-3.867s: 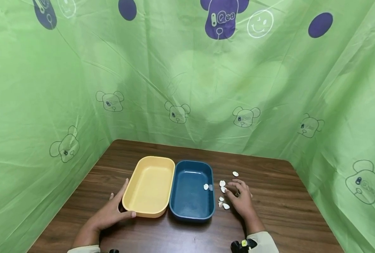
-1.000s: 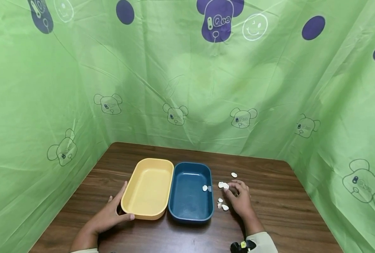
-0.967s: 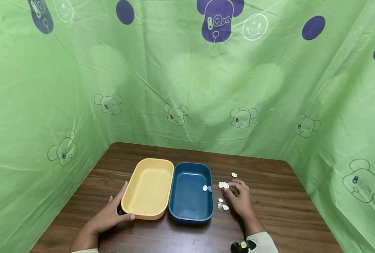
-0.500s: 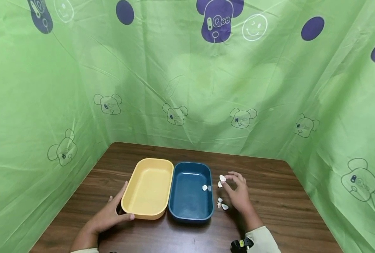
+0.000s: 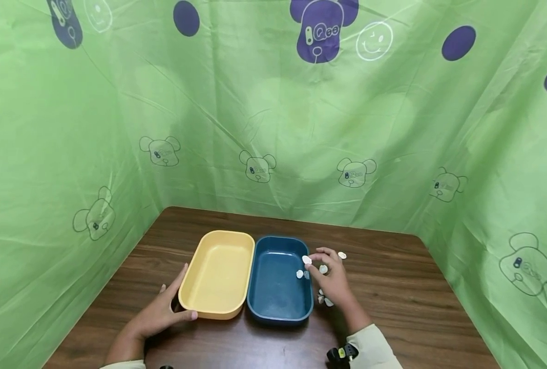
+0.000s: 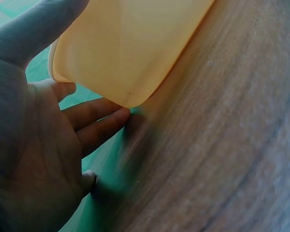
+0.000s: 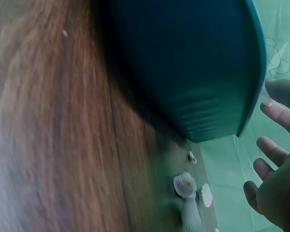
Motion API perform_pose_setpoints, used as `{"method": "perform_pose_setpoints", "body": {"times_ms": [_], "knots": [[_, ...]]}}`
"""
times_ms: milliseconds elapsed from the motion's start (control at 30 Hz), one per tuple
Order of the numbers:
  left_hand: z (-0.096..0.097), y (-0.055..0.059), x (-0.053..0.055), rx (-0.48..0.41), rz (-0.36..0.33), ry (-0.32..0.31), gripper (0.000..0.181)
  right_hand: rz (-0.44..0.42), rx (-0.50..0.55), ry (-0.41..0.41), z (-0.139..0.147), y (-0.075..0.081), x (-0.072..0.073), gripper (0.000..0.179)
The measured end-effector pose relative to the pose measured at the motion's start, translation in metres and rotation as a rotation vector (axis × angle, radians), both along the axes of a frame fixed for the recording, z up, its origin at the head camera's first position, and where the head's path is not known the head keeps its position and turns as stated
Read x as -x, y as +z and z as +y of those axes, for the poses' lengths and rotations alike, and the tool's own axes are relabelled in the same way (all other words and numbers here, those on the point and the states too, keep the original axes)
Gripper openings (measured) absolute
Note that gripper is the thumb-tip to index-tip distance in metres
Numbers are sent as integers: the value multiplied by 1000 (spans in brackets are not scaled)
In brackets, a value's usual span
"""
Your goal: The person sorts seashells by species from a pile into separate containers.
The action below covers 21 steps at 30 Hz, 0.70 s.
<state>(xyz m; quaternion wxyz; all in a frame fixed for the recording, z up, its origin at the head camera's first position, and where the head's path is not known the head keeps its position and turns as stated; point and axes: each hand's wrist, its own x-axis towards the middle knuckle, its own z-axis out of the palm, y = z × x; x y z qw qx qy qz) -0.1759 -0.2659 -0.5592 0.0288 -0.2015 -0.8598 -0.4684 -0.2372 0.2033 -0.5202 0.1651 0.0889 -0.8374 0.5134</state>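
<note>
My right hand (image 5: 331, 277) pinches a white seashell (image 5: 307, 260) between thumb and index finger, over the right rim of the blue tray (image 5: 278, 312). In the right wrist view the held shell (image 7: 267, 100) shows only partly at the fingertips. Another white shell (image 5: 299, 274) lies inside that tray by its right wall. My left hand (image 5: 160, 310) rests against the near left corner of the yellow tray (image 5: 215, 310), thumb on the front wall and straight fingers along the left side. The left wrist view shows its fingertips touching the yellow wall (image 6: 130, 58).
Right of the blue tray, a single shell (image 5: 323, 268) lies on the wooden table (image 5: 393, 287), with another shell (image 5: 342, 255) farther back. Several shells, one ribbed (image 7: 184, 184), cluster nearer the front. Both trays stand side by side. A green curtain (image 5: 273, 113) encloses the table.
My right hand has lifted a shell off the table and carried it left to the blue tray's rim. The left hand and both trays stay in place.
</note>
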Motion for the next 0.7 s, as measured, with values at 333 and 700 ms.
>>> {"method": "perform_pose_setpoints", "body": {"times_ms": [333,700], "knots": [[0,-7,-7,-14,1,-5,123,-65,-31,72,-14,-9,-4,16],[1,0,-1,-16,13,-11,123,-95,-7,90,-6,-5,-2,46]]}}
